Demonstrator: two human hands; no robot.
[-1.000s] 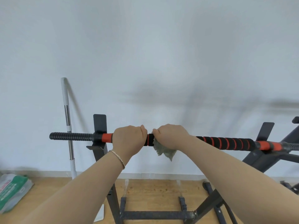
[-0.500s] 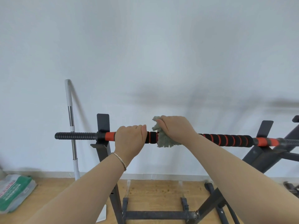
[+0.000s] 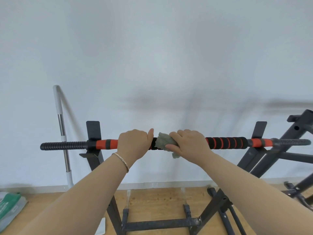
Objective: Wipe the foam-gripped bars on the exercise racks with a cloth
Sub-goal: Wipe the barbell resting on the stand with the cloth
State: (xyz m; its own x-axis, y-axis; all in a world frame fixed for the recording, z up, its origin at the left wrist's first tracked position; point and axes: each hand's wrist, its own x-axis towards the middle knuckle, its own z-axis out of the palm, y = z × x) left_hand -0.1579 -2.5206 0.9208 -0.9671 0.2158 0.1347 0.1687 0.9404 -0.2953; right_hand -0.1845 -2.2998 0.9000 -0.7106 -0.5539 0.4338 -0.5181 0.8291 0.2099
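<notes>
Your left hand (image 3: pixel 133 144) grips the ribbed black-and-orange foam bar (image 3: pixel 225 143); your right hand (image 3: pixel 189 144) wraps a nubby grey-green cloth (image 3: pixel 165 143) round it.

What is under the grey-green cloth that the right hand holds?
The right hand holds the cloth over the foam-gripped bar; the foam directly beneath is covered.

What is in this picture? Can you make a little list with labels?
Being cleaned: black-and-orange foam-gripped bar, horizontal on a black metal rack
Left hand: grips the bar
Right hand: holds a crumpled grey-green cloth round the bar
Wall: white-and-silver pole leaning on it
Floor: wooden, green-and-white bag at left
</notes>
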